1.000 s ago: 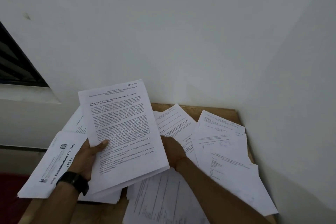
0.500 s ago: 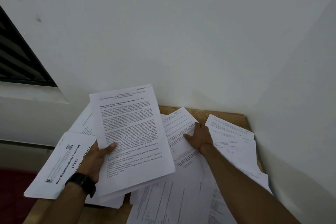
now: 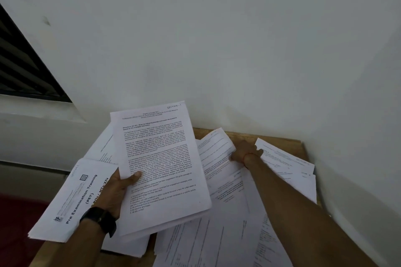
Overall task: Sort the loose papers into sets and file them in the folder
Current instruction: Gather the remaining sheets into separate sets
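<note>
My left hand [image 3: 118, 191] grips a thin stack of printed sheets [image 3: 165, 171], headed "SECTION - 1", with its thumb on the top page, and holds it tilted above the table. My right hand [image 3: 244, 151] reaches to the back of the table and pinches the edge of a loose sheet [image 3: 214, 145], which curls up off the pile. Several loose papers [image 3: 227, 212] lie spread and overlapping over the wooden table [image 3: 280, 138]. No folder is in view.
A booklet marked "Pre Examination Training (PET)" [image 3: 71, 199] hangs over the table's left edge under my left wrist. White walls close the table in at the back and right. A dark louvred window [image 3: 23, 71] is at the left.
My right hand has moved from beside the held stack out to the back of the table and taken hold of a loose sheet, whose edge now lifts. The held stack has stayed put.
</note>
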